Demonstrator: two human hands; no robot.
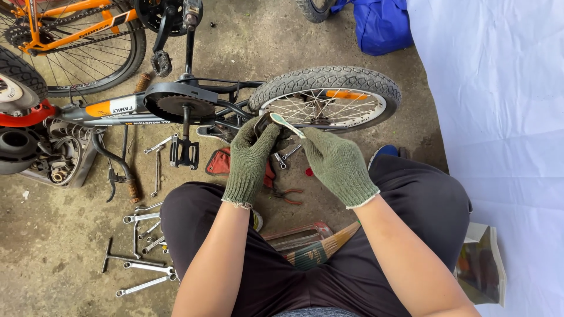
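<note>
The left hand (249, 161), in a green knit glove, was clenched around a small dark part (264, 121), and the gloved right hand (338, 164) pinched a pale strip (288, 124) laid against that same part; what the part was could not be told. Both hands met just in front of the small bicycle's rear wheel (326, 97), which lay on its side on the concrete floor (70, 235). Beside that wheel, toward the left hand, sat the black chainring (179, 105) with a pedal (184, 154) hanging from its crank. Below the wheel, between the hands, lay red-handled pliers (288, 195). Well to the left of the wheel, past the person's knee, a scatter of spanners (144, 246) lay on the floor. Beyond the wheel stood an orange bicycle (76, 35).
</note>
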